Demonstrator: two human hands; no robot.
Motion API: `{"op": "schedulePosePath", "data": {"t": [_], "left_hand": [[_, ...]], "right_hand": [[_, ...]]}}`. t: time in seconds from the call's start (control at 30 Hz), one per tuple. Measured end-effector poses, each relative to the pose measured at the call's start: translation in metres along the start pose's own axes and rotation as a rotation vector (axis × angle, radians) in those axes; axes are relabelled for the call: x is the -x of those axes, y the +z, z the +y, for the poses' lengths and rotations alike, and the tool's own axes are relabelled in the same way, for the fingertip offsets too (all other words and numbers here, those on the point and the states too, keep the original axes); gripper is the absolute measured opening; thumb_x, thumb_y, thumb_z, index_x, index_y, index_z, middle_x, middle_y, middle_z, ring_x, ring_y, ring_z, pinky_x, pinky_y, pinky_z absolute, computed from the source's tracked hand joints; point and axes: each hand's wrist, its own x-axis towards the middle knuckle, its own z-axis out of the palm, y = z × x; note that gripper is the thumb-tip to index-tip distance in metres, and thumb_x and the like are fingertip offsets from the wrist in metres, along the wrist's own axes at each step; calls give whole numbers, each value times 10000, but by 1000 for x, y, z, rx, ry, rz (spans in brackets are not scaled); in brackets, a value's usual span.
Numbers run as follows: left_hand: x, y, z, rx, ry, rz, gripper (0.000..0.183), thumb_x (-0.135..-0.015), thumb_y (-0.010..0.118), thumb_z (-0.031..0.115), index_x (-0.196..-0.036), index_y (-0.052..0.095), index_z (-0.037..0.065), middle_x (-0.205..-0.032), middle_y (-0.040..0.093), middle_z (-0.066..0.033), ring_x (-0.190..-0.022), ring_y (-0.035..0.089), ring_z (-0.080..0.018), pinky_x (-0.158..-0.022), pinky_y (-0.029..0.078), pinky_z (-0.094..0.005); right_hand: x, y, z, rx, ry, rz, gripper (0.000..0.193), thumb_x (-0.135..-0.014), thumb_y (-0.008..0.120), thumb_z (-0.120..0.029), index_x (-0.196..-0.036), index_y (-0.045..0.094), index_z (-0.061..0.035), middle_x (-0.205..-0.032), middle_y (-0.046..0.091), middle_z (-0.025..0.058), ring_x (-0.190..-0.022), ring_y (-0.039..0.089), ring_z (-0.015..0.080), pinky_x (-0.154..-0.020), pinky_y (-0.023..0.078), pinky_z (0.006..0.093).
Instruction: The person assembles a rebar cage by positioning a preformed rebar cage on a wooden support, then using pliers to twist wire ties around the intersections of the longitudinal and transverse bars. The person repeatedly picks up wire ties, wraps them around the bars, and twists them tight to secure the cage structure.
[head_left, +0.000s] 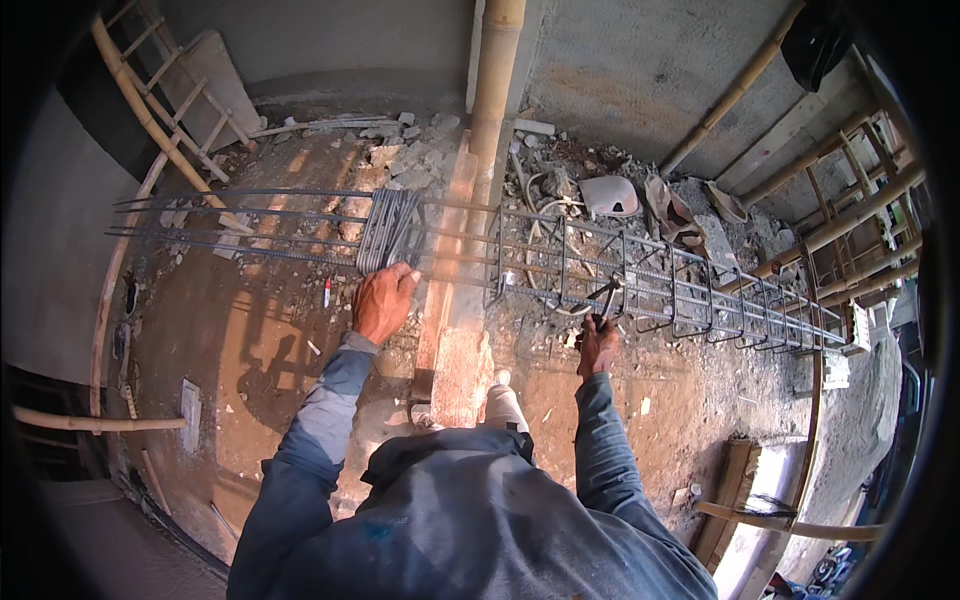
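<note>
Left hand [383, 303]: fingers curled at the near edge of bundled steel stirrups [390, 232]; whether it grips them, one cannot tell.
Right hand [598, 346]: closed around dark pincers [607, 298] at the near bars.
Rebar cage [562, 255]: stretches sideways before both hands.
Wooden plank [447, 290]: runs beneath the bars.

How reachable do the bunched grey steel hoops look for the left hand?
Probably yes: the left hand is at the near edge of the bunched grey steel hoops, with nothing visibly blocking it.
</note>
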Motion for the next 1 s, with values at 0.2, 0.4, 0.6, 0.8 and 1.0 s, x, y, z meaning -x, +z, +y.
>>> {"op": "schedulePosePath", "data": {"t": [0.2, 0.4, 0.6, 0.8, 1.0], "left_hand": [[-36, 80, 21, 31, 248, -63, 446, -813, 885, 391, -1021, 736, 25, -1052, 751, -196, -942, 719, -390, -802, 554, -488], [-50, 134, -1, 6, 300, -157, 397, -903, 825, 332, -1159, 761, 36, -1146, 733, -198, -1046, 702, -411, -908, 559, -493], [-58, 164, -8, 1, 233, -293, 461, -972, 727, 457, -1159, 768, 37, -1158, 706, -230, -1080, 681, -432, -941, 542, -494], [-61, 177, -14, -138, 283, -157, 537, -893, 744, 594, -968, 741, 62, -973, 708, -172, -951, 700, -397, -811, 555, -502], [-62, 165, -24, 5, 248, -343, 582, -951, 755, 465, -1266, 721, -23, -1226, 669, -241, -1146, 658, -410, -1009, 518, -471]], "right_hand": [[6, 14, 46, 466, -243, 116, 354, -986, 725, -222, -1220, 671, 39, -974, 729, 169, -870, 694, 309, -771, 545, 421], [71, 62, 5, 470, -452, 295, 357, -972, 674, -141, -1281, 657, 36, -1200, 660, 229, -1037, 664, 421, -911, 529, 479], [72, 162, 1, 76, -267, -199, 237, -1017, 625, -154, -1163, 694, 19, -1039, 715, 267, -892, 702, 452, -773, 544, 489], [72, 188, -4, 349, -347, -259, 238, -1040, 593, -184, -1026, 701, 27, -962, 687, 302, -895, 664, 504, -753, 528, 522], [75, 192, -11, 439, -407, -225, 182, -1029, 580, -135, -980, 694, -2, -917, 689, 267, -881, 651, 511, -751, 513, 559]]}}
